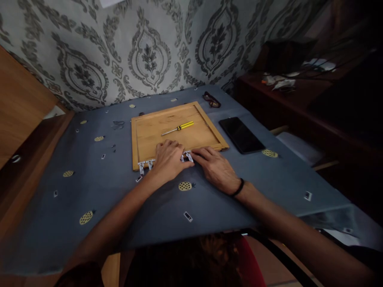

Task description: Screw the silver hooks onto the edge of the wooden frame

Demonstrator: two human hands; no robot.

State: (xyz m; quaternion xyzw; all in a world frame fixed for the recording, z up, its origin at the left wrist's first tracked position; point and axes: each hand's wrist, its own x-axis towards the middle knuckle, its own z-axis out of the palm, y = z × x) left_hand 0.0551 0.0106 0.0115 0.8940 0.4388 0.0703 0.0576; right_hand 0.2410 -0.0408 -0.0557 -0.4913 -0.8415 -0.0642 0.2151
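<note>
A framed wooden panel (152,135) lies flat on the cloth-covered table, with metal hinges along its near edge. My left hand (169,159) bends over that edge, its thumb stretched along a metal hinge (190,156) and its fingers closed about it. From the right, my right hand (217,169) presses its fingertips against the same hinge; its fingers are held together. Further left on this edge sits another hinge (141,167), untouched. A screwdriver (181,127) with a yellow and black handle rests on the panel beyond my hands.
A black tablet or phone (241,134) lies right of the panel, with eyeglasses (211,99) behind it. Small screws (113,148) and a greyish item (118,125) are at the left. A patterned curtain (119,52) hangs behind the table.
</note>
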